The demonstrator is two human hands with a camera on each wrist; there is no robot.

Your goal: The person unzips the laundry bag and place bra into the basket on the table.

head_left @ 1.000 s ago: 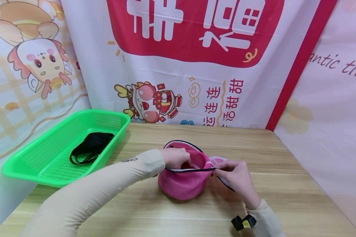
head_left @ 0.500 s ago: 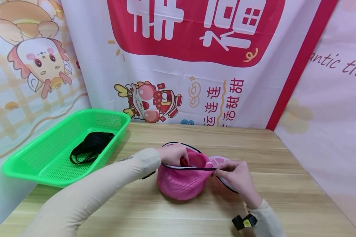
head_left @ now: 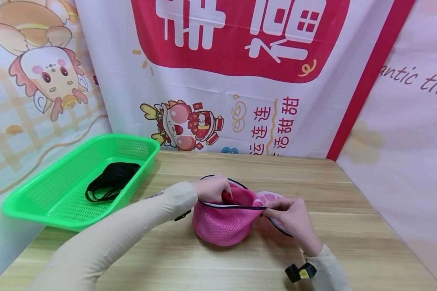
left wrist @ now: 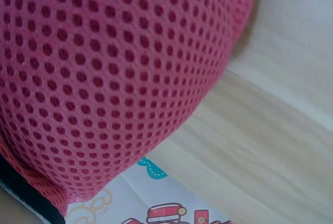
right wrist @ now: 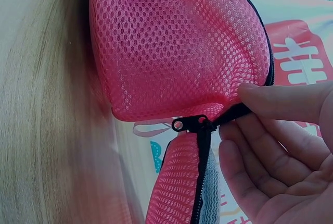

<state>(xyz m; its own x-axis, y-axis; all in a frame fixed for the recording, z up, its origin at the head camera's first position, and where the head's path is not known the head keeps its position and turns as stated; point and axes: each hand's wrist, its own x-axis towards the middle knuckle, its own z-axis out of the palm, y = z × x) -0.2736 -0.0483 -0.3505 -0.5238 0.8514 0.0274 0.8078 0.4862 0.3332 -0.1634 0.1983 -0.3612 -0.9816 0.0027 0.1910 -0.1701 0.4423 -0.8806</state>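
Note:
In the head view, a pink mesh laundry bag (head_left: 222, 226) with a black zipper stands on the table, its top unzipped. My left hand (head_left: 212, 190) reaches over the rim into it, fingers bent downward around a small red item (head_left: 227, 197); the bag hides most of that item, so its kind is unclear. My right hand (head_left: 291, 214) pinches the zippered rim at the right side. The right wrist view shows thumb and fingers on that edge, beside the black zipper pull (right wrist: 188, 123). The bag's lid (head_left: 271, 198) hangs back to the right.
A green plastic basket (head_left: 76, 161) stands at the left, with a black cloth item (head_left: 116, 178) with thin straps inside. The wooden table (head_left: 189, 262) runs back to a printed cloth backdrop (head_left: 203, 85). Cloth also hangs on both sides.
My left hand has shifted slightly left in the bag's opening, and the red item beneath its fingers has shifted with it. My right hand keeps its pinch on the rim.

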